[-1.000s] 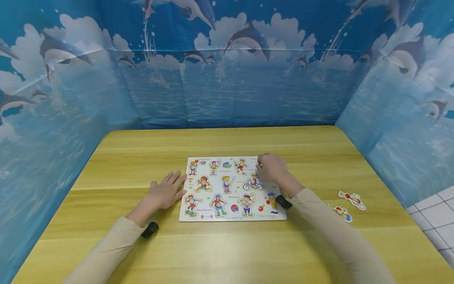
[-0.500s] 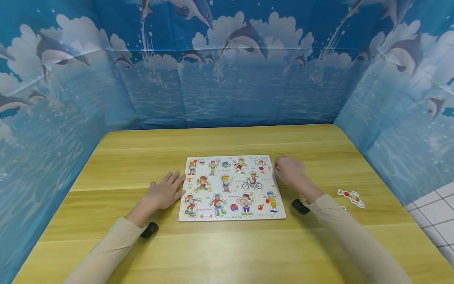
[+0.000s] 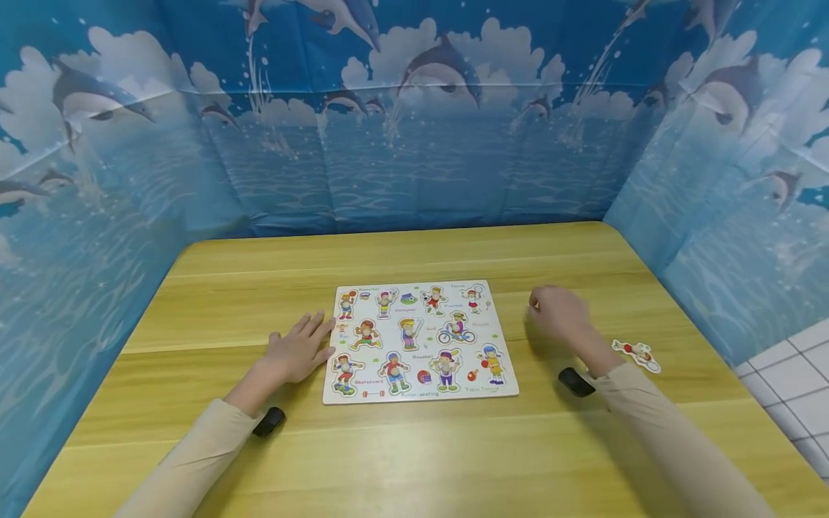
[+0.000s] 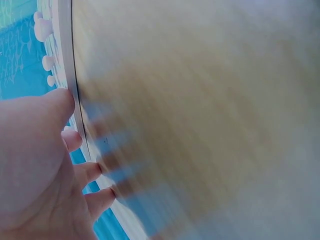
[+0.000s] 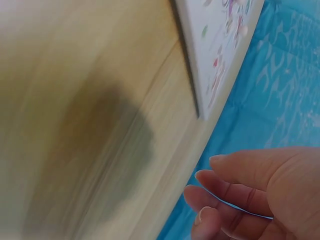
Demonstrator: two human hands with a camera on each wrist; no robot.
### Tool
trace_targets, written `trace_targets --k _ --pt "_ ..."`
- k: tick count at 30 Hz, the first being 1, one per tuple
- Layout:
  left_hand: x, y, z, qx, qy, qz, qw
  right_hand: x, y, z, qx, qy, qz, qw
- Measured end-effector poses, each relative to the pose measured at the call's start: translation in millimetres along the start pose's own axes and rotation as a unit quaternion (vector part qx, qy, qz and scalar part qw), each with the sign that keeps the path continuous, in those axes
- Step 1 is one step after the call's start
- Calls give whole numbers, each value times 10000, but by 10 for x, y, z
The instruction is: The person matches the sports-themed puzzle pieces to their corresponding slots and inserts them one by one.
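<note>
A white puzzle board (image 3: 391,334) with several knobbed sports-figure pieces in it lies on the table in the head view. My left hand (image 3: 293,355) rests on the table with fingers spread, its fingertips at the board's left edge. In the left wrist view, the fingers of that hand (image 4: 42,165) reach the edge of the board. To the right of the board, above the table, is my right hand (image 3: 562,316). Loosely bent fingers (image 5: 235,192) with nothing between them show in the right wrist view. A loose figure piece with a racket (image 3: 637,355) lies beyond the right forearm.
The wooden table (image 3: 414,460) extends around the board on all sides. A blue dolphin-print curtain (image 3: 414,165) hangs behind it and along both sides. White floor tiles (image 3: 796,388) show past the right edge. My right sleeve (image 3: 680,439) covers part of the table.
My right hand has moved right, off the board's upper right corner, uncovering the tennis figure there. A second loose piece is now hidden by the right forearm. The left hand stays in place.
</note>
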State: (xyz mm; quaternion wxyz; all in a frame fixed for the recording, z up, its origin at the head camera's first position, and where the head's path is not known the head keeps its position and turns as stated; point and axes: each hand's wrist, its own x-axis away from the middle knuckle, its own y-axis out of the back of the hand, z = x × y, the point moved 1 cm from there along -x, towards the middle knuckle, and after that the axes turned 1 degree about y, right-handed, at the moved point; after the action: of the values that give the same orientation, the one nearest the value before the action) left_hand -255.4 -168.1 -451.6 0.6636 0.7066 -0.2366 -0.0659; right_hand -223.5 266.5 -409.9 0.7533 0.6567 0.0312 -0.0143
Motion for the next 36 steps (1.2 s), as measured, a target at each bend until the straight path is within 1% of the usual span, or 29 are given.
trace_targets --k 10,17,24,28,33,36 --pt "-2 -9 3 7 -12 10 10000 180 72 -294 -110 -118 241 9996" --pt "12 2 1 7 3 5 10000 330 113 -531 -354 -462 464 9972" --pt "25 16 -1 1 -6 -2 10000 472 128 -741 -519 -709 353 9955" --pt "19 26 -4 4 -21 -4 10000 528 135 -839 -597 -811 424 9940" --pt "6 14 8 -28 -28 73 10000 594 113 -951 -598 -911 566 9924" --pt "7 3 18 -51 -17 88 9999 639 101 -1010 -595 -993 574 9916"
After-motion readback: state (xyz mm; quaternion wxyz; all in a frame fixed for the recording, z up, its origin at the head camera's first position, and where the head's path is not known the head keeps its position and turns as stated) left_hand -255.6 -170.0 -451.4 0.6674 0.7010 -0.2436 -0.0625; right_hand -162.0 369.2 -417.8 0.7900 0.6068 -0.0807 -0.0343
